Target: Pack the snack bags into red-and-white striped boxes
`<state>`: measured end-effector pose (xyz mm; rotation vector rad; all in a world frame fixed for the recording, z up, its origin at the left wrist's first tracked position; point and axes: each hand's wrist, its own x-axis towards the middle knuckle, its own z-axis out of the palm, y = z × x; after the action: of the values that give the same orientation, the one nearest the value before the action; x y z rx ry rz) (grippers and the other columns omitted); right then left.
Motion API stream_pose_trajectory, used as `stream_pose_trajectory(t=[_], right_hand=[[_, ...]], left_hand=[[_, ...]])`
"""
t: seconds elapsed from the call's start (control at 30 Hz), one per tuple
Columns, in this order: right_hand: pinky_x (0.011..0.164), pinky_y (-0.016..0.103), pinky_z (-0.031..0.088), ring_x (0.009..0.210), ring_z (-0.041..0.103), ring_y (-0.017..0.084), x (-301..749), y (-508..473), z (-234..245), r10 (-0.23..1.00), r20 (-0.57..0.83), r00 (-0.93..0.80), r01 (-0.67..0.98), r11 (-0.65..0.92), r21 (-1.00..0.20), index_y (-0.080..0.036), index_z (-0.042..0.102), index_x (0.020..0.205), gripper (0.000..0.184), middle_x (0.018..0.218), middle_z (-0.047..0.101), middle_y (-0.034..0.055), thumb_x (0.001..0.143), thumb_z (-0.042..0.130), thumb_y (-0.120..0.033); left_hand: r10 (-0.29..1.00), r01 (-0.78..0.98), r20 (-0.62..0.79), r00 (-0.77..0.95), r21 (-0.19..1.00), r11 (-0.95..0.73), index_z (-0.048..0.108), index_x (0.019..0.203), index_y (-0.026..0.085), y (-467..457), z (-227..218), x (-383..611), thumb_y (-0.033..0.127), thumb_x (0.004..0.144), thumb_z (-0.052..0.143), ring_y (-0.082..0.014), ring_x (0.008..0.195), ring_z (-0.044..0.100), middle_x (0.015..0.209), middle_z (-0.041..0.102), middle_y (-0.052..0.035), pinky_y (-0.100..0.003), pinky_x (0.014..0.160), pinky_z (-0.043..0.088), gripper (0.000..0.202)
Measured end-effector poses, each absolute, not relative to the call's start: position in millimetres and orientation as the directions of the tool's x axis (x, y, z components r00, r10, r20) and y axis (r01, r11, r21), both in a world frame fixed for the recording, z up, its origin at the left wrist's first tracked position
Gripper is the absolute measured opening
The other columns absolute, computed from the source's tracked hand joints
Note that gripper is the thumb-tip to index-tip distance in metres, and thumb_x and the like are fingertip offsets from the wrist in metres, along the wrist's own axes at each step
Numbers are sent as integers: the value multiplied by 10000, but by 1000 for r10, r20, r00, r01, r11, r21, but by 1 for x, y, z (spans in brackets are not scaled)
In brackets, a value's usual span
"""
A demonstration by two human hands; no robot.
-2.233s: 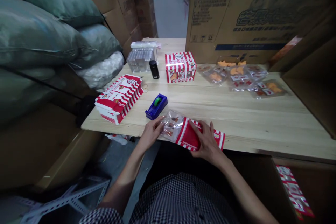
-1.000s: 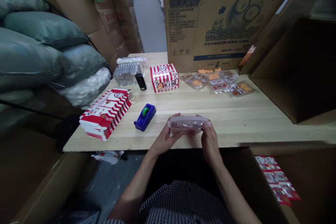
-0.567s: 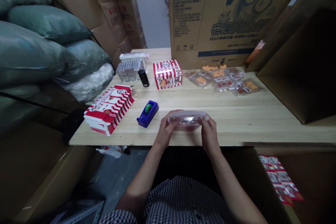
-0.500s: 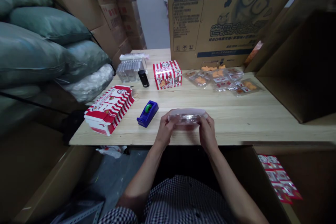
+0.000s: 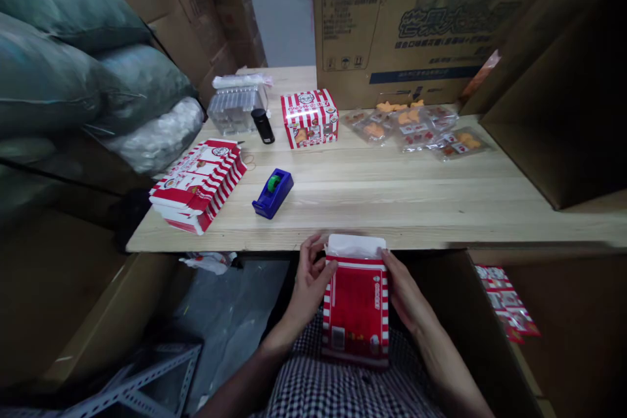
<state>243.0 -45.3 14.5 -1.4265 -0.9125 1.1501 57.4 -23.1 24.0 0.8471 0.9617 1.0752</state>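
Observation:
A flat red package point(image 5: 356, 307) with red-and-white striped sides, a barcode and a white flap along its top is held between my hands, just in front of the table edge. My left hand point(image 5: 309, 281) grips its upper left edge, the thumb lying on the red face. On the opposite edge, my right hand point(image 5: 402, 287) closes around the upper right corner, its fingers partly hidden behind the package. Some clear plastic shows below the white flap. Nearest on the table lies a blue tape dispenser point(image 5: 273, 193) with a green core.
On the table point(image 5: 372, 196) stand a striped box point(image 5: 310, 119), a stack of flattened striped cartons point(image 5: 198, 184), clear plastic trays point(image 5: 238, 108) and a black cylinder point(image 5: 263, 126). Several clear snack packets point(image 5: 411, 127) lie before a large cardboard box point(image 5: 392, 26). Printed red packs point(image 5: 507, 304) sit in an open carton lower right.
Both hands have come down and closer to my body with the package. It has turned from edge-on, clear side showing, to its red printed face. My view has tilted down slightly.

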Motion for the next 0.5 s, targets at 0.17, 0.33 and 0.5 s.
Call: stream_pose_trajectory(t=[0.17,0.33,0.5], right_hand=[[815,361,567,985,695,218,226,-48,3,851,-226,473,-272,-103,-957,-262,569,1164,372,1140,702,61,871,663,-471],[843,358,554,1004,688,221,214,-61,-7,820,-141,555,-225,-16,-974,-232,593,1191,410,1237,678,106,835,725,-386],[925,383,524,1122,647,240,220,-69,-20,872,-192,451,-235,-91,-968,-255,623,1306,463,1315,659,80,867,689,-389]], left_hand=[[989,-238,-142,45,960,149,506,1232,246,-29,3,59,315,881,663,-214,1112,648,1329,589,-100,-364,1006,492,390],[989,-243,-143,36,959,148,517,1269,228,-23,4,62,327,880,659,-233,1177,626,1326,619,-115,-373,1043,471,426],[978,-254,-201,53,945,208,556,1252,243,-22,0,61,356,873,661,-232,1152,642,1324,640,-87,-342,984,499,409]])
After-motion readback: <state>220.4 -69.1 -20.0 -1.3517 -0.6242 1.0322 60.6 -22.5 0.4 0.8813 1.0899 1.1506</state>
